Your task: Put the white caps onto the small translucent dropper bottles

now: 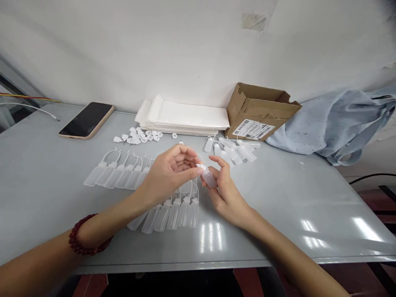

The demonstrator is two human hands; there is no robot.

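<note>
My right hand (pixel 224 187) grips a small translucent plastic bottle (pixel 209 178) over the middle of the grey table (pixel 278 194). My left hand (pixel 173 169) pinches the white cap (pixel 201 167) at the bottle's top. A red bead bracelet (pixel 81 241) circles my left wrist. Under and beside my hands lie two rows of capped bottles, one at the left (pixel 119 173) and one nearer me (pixel 173 212). Loose white caps (pixel 139 136) lie further back. Uncapped bottles (pixel 232 149) sit in a small heap to the right.
A phone (pixel 86 120) lies face up at the back left. A stack of white plastic bags (pixel 185 117) rests against the wall. An open cardboard box (pixel 260 111) stands beside it. A light blue cloth (pixel 337 123) is bunched at the right edge.
</note>
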